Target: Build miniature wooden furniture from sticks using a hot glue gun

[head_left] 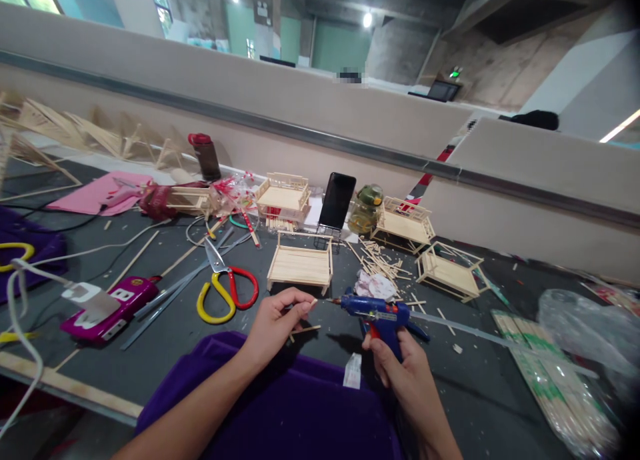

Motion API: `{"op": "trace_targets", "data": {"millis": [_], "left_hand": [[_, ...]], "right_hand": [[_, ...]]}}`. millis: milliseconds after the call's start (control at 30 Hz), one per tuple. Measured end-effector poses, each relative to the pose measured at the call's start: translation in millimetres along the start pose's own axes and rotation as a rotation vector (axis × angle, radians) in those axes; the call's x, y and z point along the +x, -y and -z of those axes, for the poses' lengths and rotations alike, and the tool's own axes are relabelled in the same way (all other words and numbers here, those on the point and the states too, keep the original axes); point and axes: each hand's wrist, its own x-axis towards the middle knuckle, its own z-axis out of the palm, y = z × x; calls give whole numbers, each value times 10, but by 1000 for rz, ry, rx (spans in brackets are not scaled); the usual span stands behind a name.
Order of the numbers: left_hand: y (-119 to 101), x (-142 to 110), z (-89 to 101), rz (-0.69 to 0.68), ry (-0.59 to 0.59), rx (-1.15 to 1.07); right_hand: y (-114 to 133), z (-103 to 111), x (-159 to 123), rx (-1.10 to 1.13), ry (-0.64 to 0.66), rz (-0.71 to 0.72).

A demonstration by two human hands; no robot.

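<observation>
My right hand (407, 363) is wrapped round the handle of a blue hot glue gun (373, 307), its nozzle aimed left. A long translucent glue stick (463, 325) runs out of the gun's back. At the nozzle tip, my left hand (277, 323) pinches a small wooden stick (314, 301); most of it is hidden by the fingers. Just below those fingers a thin wooden stick (309, 329) shows; whether it is held, I cannot tell. Behind my hands stands a small bed-like frame of wooden sticks (300, 265).
Yellow-and-red scissors (225, 287) and a magenta power strip (113, 310) lie left. A phone (337, 201) leans on a stand at the back. Loose sticks (380, 260), more stick models (453, 271) and bagged sticks (550, 373) lie right. Purple cloth (300, 407) covers the front.
</observation>
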Motion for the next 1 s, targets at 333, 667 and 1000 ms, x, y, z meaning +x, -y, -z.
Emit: {"op": "trace_targets", "data": {"millis": [333, 667, 1000], "left_hand": [[-6, 2, -3, -42, 6, -3], [-23, -20, -46, 8, 29, 19], [-64, -38, -50, 130, 51, -109]], "right_hand": [[-175, 282, 199, 61, -280, -195], [-21, 393, 157, -1092, -568, -133], [241, -658, 109, -549, 5, 376]]}}
